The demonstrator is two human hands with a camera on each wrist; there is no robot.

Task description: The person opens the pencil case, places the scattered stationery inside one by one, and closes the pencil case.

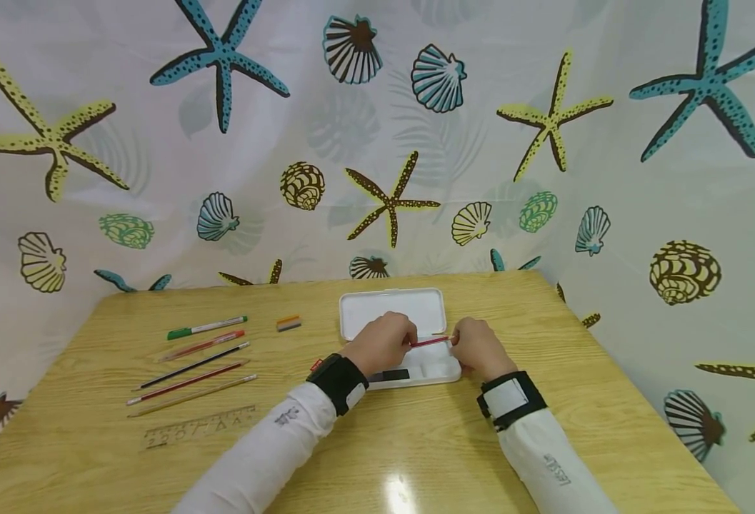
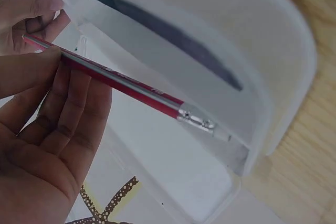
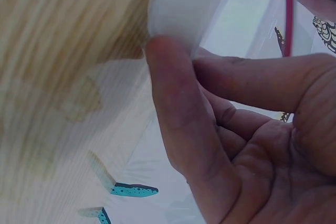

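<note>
My left hand (image 1: pixel 383 344) pinches a red pencil (image 2: pixel 126 85) between thumb and fingers, over the open white pencil case (image 1: pixel 409 313). The pencil's metal ferrule and pale eraser end show in the left wrist view; its other end points toward the right hand. My right hand (image 1: pixel 480 348) is at the case's right end. In the right wrist view its thumb and index finger (image 3: pixel 176 93) pinch the case's rounded corner. A dark flat strip (image 1: pixel 391 375) lies inside the case's near half, partly hidden by the left hand in the head view.
Left on the wooden table lie a green-capped pen (image 1: pixel 206 327), a reddish pen (image 1: pixel 202 345), a dark pencil (image 1: pixel 191 366), another red pencil (image 1: pixel 187 383), a tan pencil (image 1: pixel 192 396) and a clear ruler (image 1: pixel 200 426). Small orange and grey pieces (image 1: pixel 288 323) lie beyond them. A patterned curtain hangs behind.
</note>
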